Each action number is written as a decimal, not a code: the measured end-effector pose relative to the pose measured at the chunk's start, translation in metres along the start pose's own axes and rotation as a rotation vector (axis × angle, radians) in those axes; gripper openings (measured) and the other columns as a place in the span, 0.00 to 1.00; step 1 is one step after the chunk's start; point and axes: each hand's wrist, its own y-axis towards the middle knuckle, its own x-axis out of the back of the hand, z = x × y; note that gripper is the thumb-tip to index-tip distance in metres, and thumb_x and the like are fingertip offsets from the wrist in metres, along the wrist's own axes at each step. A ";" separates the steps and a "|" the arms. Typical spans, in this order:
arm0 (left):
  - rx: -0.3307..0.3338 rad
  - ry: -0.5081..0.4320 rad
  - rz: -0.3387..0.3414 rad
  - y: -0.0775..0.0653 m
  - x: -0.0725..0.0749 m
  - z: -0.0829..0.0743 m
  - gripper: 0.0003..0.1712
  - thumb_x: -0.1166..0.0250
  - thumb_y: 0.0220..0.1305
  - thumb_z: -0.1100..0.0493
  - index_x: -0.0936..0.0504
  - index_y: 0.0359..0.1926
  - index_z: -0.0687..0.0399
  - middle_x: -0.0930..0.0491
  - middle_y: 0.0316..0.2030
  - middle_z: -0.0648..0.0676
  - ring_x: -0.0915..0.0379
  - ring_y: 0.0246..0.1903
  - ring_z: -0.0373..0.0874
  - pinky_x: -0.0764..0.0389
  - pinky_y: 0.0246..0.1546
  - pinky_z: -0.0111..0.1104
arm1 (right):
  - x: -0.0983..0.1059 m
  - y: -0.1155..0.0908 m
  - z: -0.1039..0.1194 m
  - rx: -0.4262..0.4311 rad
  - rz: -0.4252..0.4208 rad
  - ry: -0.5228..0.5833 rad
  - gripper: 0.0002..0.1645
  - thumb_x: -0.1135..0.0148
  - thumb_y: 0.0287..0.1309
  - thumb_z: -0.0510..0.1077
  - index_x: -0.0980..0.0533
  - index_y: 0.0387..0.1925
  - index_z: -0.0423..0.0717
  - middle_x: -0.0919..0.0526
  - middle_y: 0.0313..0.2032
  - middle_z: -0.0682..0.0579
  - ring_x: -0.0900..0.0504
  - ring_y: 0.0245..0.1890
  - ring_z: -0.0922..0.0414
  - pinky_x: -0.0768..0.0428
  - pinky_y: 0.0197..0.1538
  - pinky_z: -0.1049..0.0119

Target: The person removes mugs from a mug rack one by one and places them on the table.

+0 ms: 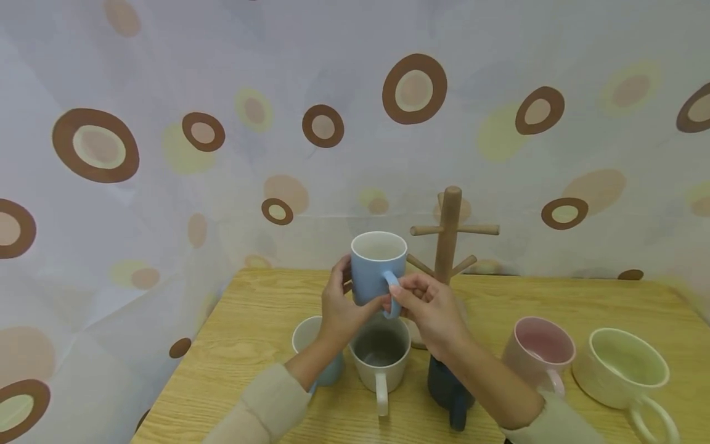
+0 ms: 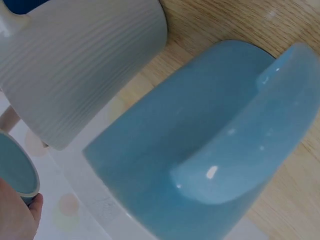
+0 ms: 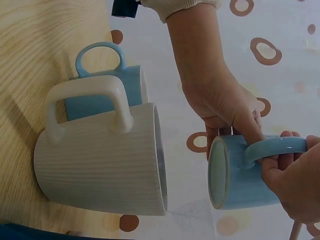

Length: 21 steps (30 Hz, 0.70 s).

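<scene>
A light blue mug (image 1: 368, 277) with a pale inside is held up over the table, its handle toward me. My left hand (image 1: 346, 317) grips its body from the left, the thumb across the front. At the handle, my right hand (image 1: 435, 314) pinches the loop between thumb and fingers. In the right wrist view both hands meet on this mug (image 3: 237, 182), whose base faces left. Below stand a white ribbed mug (image 1: 383, 373) and another blue mug (image 1: 331, 372), which looms large in the left wrist view. Just beyond my right hand rises a wooden mug tree (image 1: 448, 240) with bare visible pegs.
A dark blue mug (image 1: 444, 388) stands partly hidden under my right forearm. Farther right are a pink mug (image 1: 527, 364) and a wide pale green mug (image 1: 610, 376). A patterned sheet (image 1: 355, 172) hangs behind the wooden table (image 1: 266, 302).
</scene>
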 end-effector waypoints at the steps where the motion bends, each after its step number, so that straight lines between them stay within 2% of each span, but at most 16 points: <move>1: 0.004 -0.002 0.002 -0.001 0.000 -0.001 0.49 0.28 0.40 0.43 0.37 0.60 0.62 0.26 0.51 0.61 0.27 0.48 0.51 0.23 0.46 0.42 | 0.001 -0.001 0.000 -0.001 0.006 -0.009 0.03 0.45 0.58 0.37 0.29 0.32 0.40 0.20 0.24 0.60 0.19 0.29 0.64 0.20 0.42 0.70; 5: 0.005 -0.001 0.004 -0.003 -0.002 -0.003 0.51 0.30 0.40 0.40 0.38 0.59 0.66 0.27 0.50 0.63 0.27 0.48 0.52 0.23 0.47 0.43 | 0.004 0.000 0.002 -0.028 0.015 -0.064 0.07 0.44 0.58 0.39 0.28 0.33 0.37 0.19 0.25 0.59 0.18 0.30 0.63 0.20 0.43 0.68; 12: -0.066 0.025 0.004 -0.006 -0.006 -0.006 0.45 0.26 0.41 0.56 0.38 0.58 0.66 0.27 0.50 0.62 0.29 0.50 0.51 0.23 0.48 0.42 | 0.010 0.000 0.007 -0.097 0.058 -0.126 0.08 0.42 0.57 0.45 0.25 0.28 0.43 0.19 0.23 0.61 0.20 0.30 0.63 0.22 0.45 0.67; 15: -0.089 0.035 0.013 -0.006 -0.008 -0.007 0.45 0.25 0.40 0.58 0.38 0.58 0.65 0.28 0.50 0.61 0.29 0.49 0.51 0.23 0.48 0.42 | 0.011 -0.002 0.009 -0.132 0.049 -0.156 0.11 0.42 0.57 0.48 0.25 0.27 0.44 0.19 0.22 0.62 0.21 0.29 0.63 0.24 0.46 0.67; 17: -0.086 0.023 0.015 -0.006 -0.010 -0.008 0.45 0.25 0.40 0.58 0.38 0.59 0.64 0.28 0.50 0.61 0.29 0.49 0.50 0.23 0.48 0.42 | 0.012 -0.003 0.011 -0.145 0.052 -0.146 0.11 0.43 0.58 0.47 0.25 0.27 0.44 0.20 0.22 0.62 0.21 0.30 0.63 0.24 0.46 0.67; 21: -0.059 -0.017 0.046 -0.004 -0.012 -0.008 0.45 0.26 0.40 0.59 0.38 0.59 0.65 0.28 0.50 0.62 0.29 0.50 0.51 0.24 0.49 0.41 | 0.014 -0.005 0.014 -0.169 0.066 -0.053 0.10 0.46 0.60 0.45 0.27 0.24 0.49 0.21 0.22 0.62 0.21 0.29 0.64 0.25 0.43 0.69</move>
